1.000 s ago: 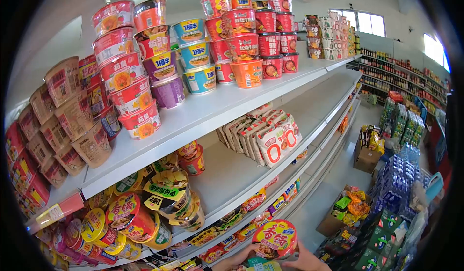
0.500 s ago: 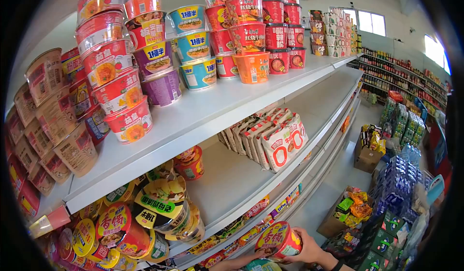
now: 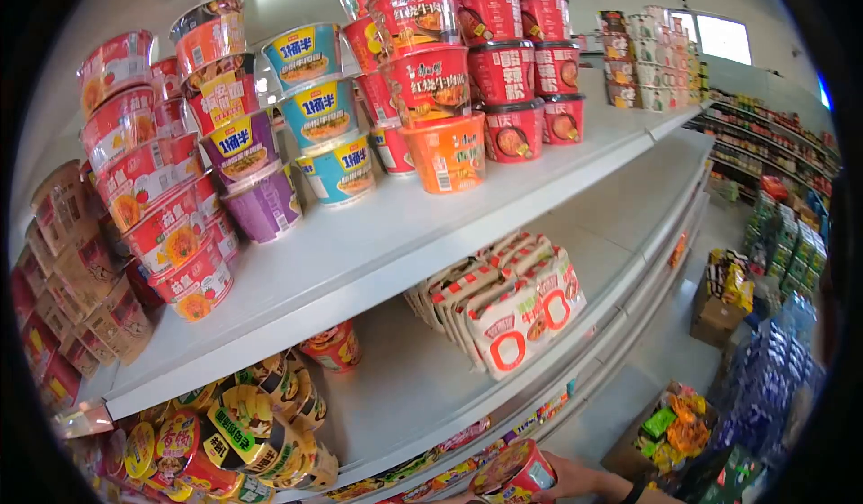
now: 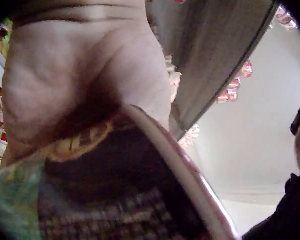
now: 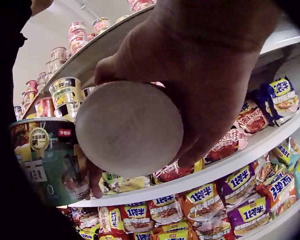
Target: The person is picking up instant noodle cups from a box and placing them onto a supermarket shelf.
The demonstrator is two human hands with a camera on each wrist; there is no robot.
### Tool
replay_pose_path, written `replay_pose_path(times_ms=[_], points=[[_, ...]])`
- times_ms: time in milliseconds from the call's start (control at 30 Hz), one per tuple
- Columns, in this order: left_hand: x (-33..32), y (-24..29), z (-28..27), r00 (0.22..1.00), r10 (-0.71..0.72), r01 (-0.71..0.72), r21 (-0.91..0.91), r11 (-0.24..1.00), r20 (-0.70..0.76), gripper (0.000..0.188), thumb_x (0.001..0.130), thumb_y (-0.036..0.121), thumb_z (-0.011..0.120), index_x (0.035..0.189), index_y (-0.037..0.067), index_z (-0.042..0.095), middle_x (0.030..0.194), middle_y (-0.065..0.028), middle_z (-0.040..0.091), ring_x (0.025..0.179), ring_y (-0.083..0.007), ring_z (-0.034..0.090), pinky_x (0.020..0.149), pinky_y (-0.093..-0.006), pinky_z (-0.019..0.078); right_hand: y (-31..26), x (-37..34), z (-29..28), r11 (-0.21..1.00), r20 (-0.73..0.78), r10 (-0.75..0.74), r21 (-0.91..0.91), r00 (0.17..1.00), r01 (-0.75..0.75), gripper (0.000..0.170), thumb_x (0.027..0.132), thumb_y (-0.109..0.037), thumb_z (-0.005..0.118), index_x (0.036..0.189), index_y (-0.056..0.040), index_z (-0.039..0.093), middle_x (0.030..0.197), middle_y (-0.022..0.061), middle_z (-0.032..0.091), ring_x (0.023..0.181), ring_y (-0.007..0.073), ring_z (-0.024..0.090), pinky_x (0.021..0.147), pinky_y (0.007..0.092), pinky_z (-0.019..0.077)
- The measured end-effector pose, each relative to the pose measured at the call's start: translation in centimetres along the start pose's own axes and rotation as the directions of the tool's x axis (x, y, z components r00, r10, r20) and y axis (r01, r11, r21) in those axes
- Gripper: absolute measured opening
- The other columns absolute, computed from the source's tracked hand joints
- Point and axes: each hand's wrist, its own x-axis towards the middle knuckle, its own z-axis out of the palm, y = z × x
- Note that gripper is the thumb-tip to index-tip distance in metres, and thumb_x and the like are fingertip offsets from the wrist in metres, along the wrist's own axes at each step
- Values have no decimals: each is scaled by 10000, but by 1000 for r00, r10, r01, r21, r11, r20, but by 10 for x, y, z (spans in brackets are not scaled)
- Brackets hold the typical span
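2 cups are in front of the shelf [image 3: 395, 268]; the right hand [image 5: 200, 80] grips the red cup [image 3: 517, 475], fingers curled around its side; the left hand [image 4: 85, 75] grips the green cup [image 5: 50, 165]; white bags [image 3: 530, 320] stand on the shelf's lower level.

middle shelf [image 3: 400, 392]: passable gap (depth unclear) | left: bowls [image 3: 241, 423] | right: noodle packs [image 3: 529, 326]
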Motion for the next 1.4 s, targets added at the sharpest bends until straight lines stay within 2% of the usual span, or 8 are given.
replay_pose_path(times_ms=[133,400,700,733,867,1000,1100,1400], points=[[8,12,29,989,54,-66,-76,995,-140,681,941,421,588,1463,2,469,1398,-184,605,1214,-267,622,1032,-381,508,32,-17,-79,964,146,166,185,975,-192,979,828,-356,832,1591,-53,298,1451,123,549,1307,209,541,1060,391,473],[-27,-5,68,930,109,-187,-195,963,-351,691,930,412,575,1469,-6,460,1410,-198,592,1244,-297,605,1057,-402,493,66,-46,-228,936,-206,141,347,968,-63,797,922,-405,674,1551,-43,347,1439,138,533,1305,226,533,1078,394,449],[-104,-70,78,877,109,-263,-278,924,-468,703,919,401,560,1476,-14,450,1424,-214,578,1278,-331,586,1086,-426,476,-299,88,-278,402,-160,-665,746,730,530,743,1032,-537,458,1584,-62,309,1585,174,418,1421,299,470,1198,445,371],[-111,-74,78,876,108,-268,-287,920,-470,705,917,400,559,1476,-15,448,1425,-216,577,1282,-335,584,1089,-428,474,-356,99,-266,305,-109,-874,634,473,710,720,1035,-555,409,1572,-82,343,1571,141,441,1431,260,460,1217,443,352],[-152,-75,73,866,118,-292,-302,907,-486,710,912,395,552,1479,-19,444,1431,-223,570,1297,-350,575,1101,-439,467,-497,147,-223,524,-247,-791,198,559,828,609,974,-607,569,1420,-194,530,1279,-56,606,1107,76,540,888,294,394],[-217,-26,70,846,192,-381,-311,871,-498,716,907,390,546,1482,-23,439,1438,-230,564,1312,-366,566,1114,-449,460,-574,217,-211,578,-177,-800,23,573,815,677,922,-608,658,1390,-128,566,1202,23,659,977,93,591,842,313,434],[-263,65,126,699,342,-623,-299,723,-628,762,849,372,518,1493,-27,430,1428,-243,570,1304,-378,570,1097,-436,479,-597,241,-178,522,-314,-796,76,517,850,719,873,-598,723,1361,-91,578,1119,63,676,880,137,604,818,325,457],[-289,217,151,307,795,-944,-59,326,-523,758,957,626,366,1504,106,445,1469,-160,533,1240,-408,619,900,-612,579,-568,279,-118,497,-293,-490,680,821,539,666,860,-589,752,1308,-144,540,1242,61,599,1148,178,534,870,373,459]])
